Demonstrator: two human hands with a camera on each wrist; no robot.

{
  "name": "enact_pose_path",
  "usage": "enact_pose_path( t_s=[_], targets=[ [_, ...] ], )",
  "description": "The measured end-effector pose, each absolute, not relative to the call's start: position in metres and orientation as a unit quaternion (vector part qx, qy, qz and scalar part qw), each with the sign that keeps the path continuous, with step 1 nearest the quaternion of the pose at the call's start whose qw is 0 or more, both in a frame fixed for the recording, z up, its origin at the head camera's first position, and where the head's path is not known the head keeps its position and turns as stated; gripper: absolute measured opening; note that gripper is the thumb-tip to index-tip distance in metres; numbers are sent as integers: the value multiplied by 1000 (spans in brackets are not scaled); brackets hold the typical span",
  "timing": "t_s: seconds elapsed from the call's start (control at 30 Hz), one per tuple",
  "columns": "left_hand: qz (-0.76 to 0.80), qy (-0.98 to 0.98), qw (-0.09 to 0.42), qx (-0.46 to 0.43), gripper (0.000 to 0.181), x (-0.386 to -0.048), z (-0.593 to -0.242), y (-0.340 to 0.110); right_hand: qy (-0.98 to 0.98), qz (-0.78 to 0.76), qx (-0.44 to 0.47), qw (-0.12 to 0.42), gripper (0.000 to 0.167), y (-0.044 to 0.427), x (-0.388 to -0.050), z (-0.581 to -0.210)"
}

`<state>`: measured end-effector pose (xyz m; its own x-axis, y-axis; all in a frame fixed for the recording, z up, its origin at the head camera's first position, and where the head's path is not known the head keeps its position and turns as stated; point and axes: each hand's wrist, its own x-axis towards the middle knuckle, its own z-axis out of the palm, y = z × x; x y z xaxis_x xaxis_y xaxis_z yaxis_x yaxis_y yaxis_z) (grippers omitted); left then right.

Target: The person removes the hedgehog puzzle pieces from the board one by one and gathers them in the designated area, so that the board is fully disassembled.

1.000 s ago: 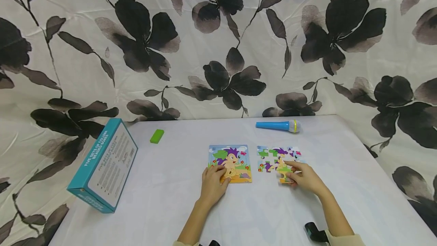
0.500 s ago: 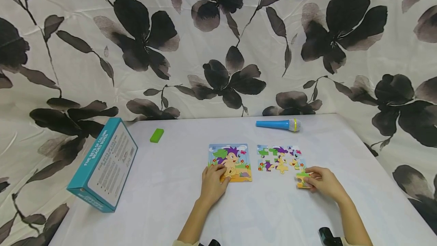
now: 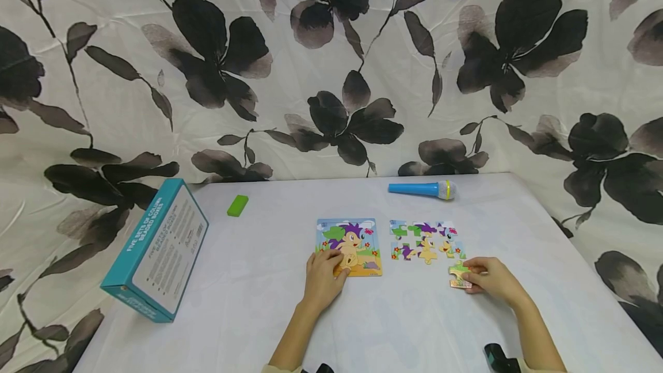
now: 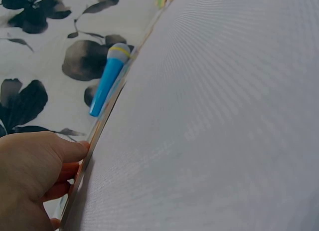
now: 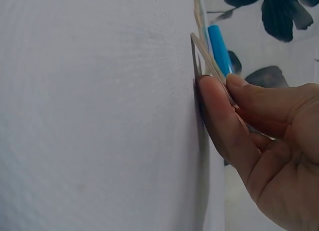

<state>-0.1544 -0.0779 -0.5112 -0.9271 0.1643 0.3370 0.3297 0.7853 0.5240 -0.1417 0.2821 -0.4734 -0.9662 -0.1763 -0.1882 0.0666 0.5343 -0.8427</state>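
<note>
In the head view, my left hand [image 3: 325, 278] rests on the lower left of a square picture board [image 3: 359, 249] showing a purple-spined hedgehog. Its thumb lies at the near edge. The left wrist view shows this hand [image 4: 40, 176] along the board's thin edge. Between right thumb and fingers, my right hand [image 3: 494, 281] pinches a green and orange jigsaw puzzle piece [image 3: 457, 271]. From the right wrist, that piece is tilted up off the table. Loose puzzle pieces [image 3: 427, 250] with parts of the same hedgehog lie in two rows between the hands, right of the board.
A blue toy microphone [image 3: 416, 189] lies behind the pieces. Toward the back left is a small green block [image 3: 237, 205]. A teal box [image 3: 157, 252] stands at the left side of the white table [image 3: 248, 304]. Flowered cloth [image 3: 331, 62] hangs behind.
My right hand has drawn a puzzle piece to the right, away from the rows, then tilted it slightly. My left hand has stayed on the picture board.
</note>
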Motion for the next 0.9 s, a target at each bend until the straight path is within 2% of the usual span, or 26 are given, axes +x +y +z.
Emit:
enact_pose_path(
  t_s=[0.13,0.4,0.9],
  targets=[
    [-300,-935,136,-131,33,-154,-511,-78,864,-484,-50,129,34,279,-145,-473],
    [-301,-936,132,-129,33,-154,-512,-78,907,-406,-56,94,25,273,-148,-473],
    [-301,-934,139,-133,32,-154,-512,-79,921,-379,-35,83,25,270,-149,-472]
  ],
)
